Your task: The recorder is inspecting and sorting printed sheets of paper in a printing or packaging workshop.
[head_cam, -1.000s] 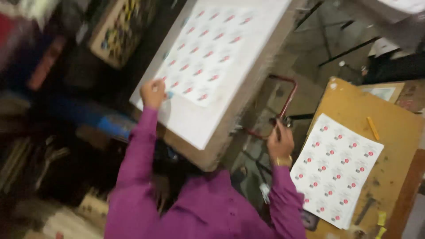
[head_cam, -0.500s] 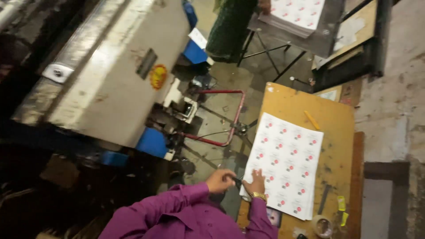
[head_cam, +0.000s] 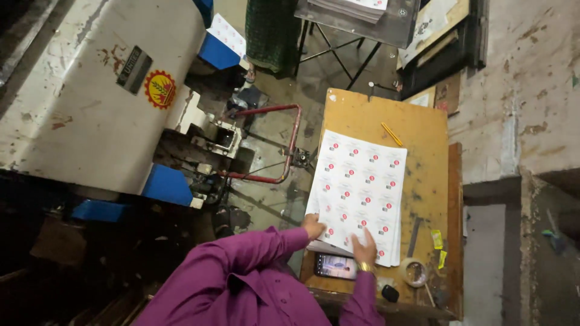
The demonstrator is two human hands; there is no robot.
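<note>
A large grey machine (head_cam: pixel 90 96) is seen beside a wooden table (head_cam: pixel 423 127). A stack of printed sheets (head_cam: pixel 359 190) is laid on the table. Its near edge is pressed by the left hand (head_cam: pixel 313 227) and right hand (head_cam: pixel 365 247), fingers flat, released.

shirt: purple, long sleeves, buttoned | right wrist: gold band, perhaps a watch

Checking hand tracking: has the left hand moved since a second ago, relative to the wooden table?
Yes. The left hand was up on the sheet at the machine; now it rests on the near-left edge of the printed sheet stack on the wooden table.
</note>
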